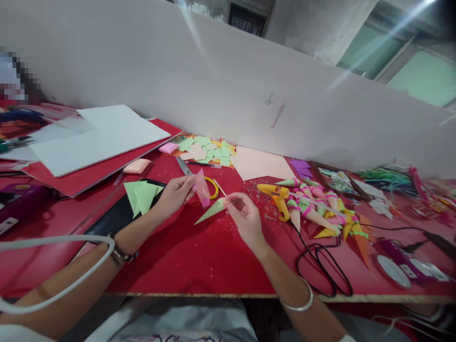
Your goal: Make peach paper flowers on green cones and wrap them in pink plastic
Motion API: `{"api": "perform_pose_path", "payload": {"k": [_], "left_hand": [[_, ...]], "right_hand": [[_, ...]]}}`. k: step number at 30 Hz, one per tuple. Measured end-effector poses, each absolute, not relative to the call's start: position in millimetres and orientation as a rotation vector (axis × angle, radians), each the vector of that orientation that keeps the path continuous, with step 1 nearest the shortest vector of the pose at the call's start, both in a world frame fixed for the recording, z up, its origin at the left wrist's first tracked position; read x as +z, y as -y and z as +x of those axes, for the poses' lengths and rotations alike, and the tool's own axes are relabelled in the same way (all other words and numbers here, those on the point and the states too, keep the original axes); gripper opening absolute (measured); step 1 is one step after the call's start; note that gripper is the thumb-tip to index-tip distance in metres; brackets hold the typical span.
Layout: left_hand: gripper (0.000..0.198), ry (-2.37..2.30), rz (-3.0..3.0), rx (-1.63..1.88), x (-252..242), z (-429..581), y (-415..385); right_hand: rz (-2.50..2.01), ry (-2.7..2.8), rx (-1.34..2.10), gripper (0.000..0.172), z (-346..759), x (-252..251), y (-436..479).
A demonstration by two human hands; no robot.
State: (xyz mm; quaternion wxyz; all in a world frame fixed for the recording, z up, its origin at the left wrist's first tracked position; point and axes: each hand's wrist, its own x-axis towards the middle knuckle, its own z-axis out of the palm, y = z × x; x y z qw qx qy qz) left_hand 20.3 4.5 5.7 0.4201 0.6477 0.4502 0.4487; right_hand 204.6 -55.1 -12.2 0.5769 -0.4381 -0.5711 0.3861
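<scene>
My left hand (179, 192) pinches a crumpled pink see-through plastic piece (202, 190) between thumb and fingers. In my right hand (246, 218), closed at the fingertips, is a light green paper cone (211, 212), its point aimed down to the left. A thin pale stick (221, 189) rises from near the cone's wide end; whether it is fixed there I cannot tell. Scissors (184, 166) with yellow handles lie just behind my hands, partly hidden by the plastic. Green paper triangles (140, 196) lie left of my left hand.
A yellow glue gun (278, 194) with a looped black cable (326, 270) rests to the right, by a pile of decorated cones (318, 202). White boards (103, 137) lie at left. Green paper scraps (213, 151) sit behind. A pale wall (221, 85) borders the red table (199, 270).
</scene>
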Motion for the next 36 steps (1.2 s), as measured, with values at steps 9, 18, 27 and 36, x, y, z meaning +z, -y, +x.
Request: {"api": "perform_pose_path", "payload": {"k": [9,18,27,36], "left_hand": [[0.032,-0.887,1.571,1.178,-0.6,28.2,-2.8],[0.026,-0.807,1.376,1.219,0.2,32.1,2.1],[0.023,-0.694,1.017,1.06,-11.3,36.1,1.7],[0.028,-0.637,0.831,1.116,-7.0,37.3,0.3]], "right_hand": [[-1.044,1.169,1.252,0.018,199.6,-14.9,54.3],[-0.833,0.962,1.422,0.023,197.0,-15.5,52.6],[-0.859,0.91,1.313,0.024,198.0,-19.6,50.1],[-0.832,0.858,1.311,0.006,205.0,-16.7,49.1]]}}
